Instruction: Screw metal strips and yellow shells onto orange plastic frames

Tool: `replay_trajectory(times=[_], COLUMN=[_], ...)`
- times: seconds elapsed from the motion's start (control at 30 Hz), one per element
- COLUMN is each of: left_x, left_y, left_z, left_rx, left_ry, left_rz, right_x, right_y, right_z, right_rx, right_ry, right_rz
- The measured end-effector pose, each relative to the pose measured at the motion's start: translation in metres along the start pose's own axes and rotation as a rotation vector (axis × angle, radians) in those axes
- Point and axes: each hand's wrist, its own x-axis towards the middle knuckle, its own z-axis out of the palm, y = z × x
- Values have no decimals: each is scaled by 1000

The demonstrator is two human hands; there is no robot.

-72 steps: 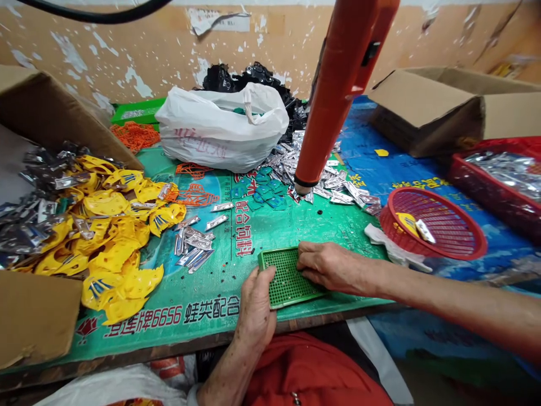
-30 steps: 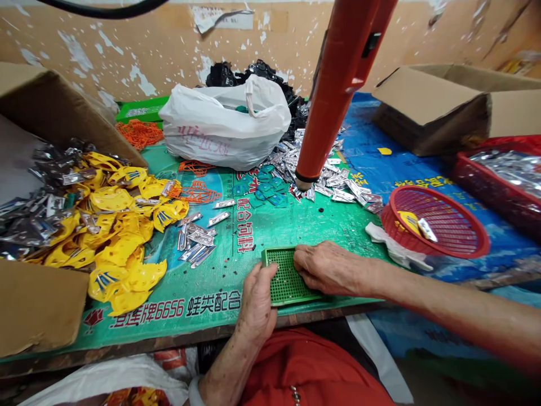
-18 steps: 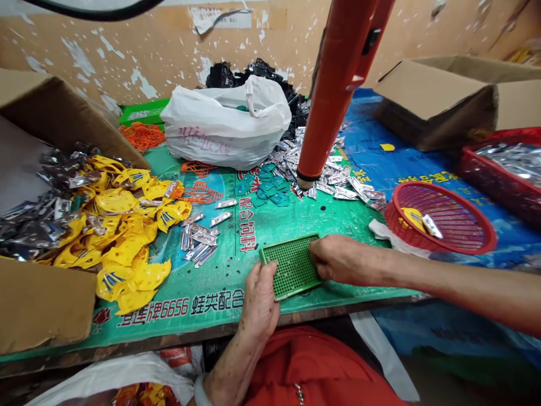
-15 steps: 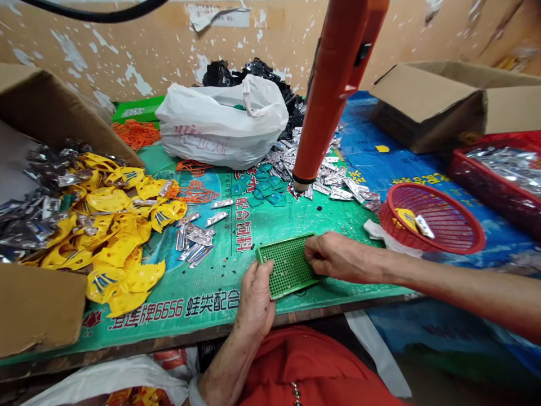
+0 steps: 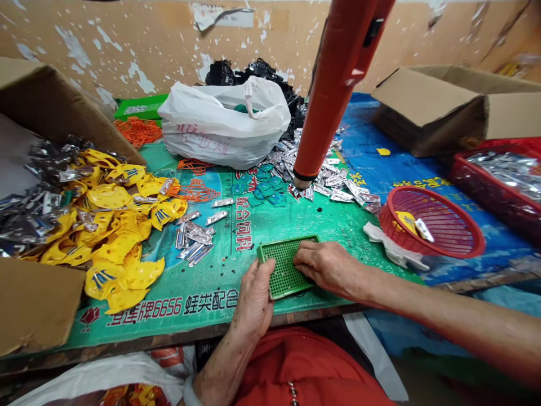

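A shallow green tray (image 5: 281, 265) with a grid of small holes lies tilted near the table's front edge. My left hand (image 5: 256, 293) grips its left side, thumb over the rim. Over the tray's right half is my right hand (image 5: 323, 265), its fingers bent and pressed together against the grid; whatever they pinch is hidden. Tiny bits lie on the grid, too small to name. Beyond the tray, the tip of a red electric screwdriver (image 5: 315, 124) hangs above the table, touched by neither hand.
Yellow plastic pieces (image 5: 114, 237) and silver packets (image 5: 29, 214) heap up at left beside a cardboard box (image 5: 38, 307). A white plastic bag (image 5: 211, 124) stands behind. Silver strips (image 5: 338, 183) lie near a red basket (image 5: 465, 225). Another box (image 5: 431, 101) is at back right.
My right hand has moved a little left and down over the tray, its fingers now lower on the grid. My left hand keeps its hold on the tray.
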Motion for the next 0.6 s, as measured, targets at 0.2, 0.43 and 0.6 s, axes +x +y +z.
replay_trajectory(times=[0.2, 0.43, 0.6], left_x=[-1, -2, 0], left_y=[-3, -5, -6], left_z=[3, 2, 0], left_rx=[20, 30, 76], left_ry=[26, 45, 69], left_rz=[62, 67, 80], right_x=[6, 16, 20], right_y=[-6, -4, -10], right_z=[-8, -16, -14], right_rx=[-66, -12, 54], right_ry=[-73, -149, -151], right_rz=[-51, -52, 99])
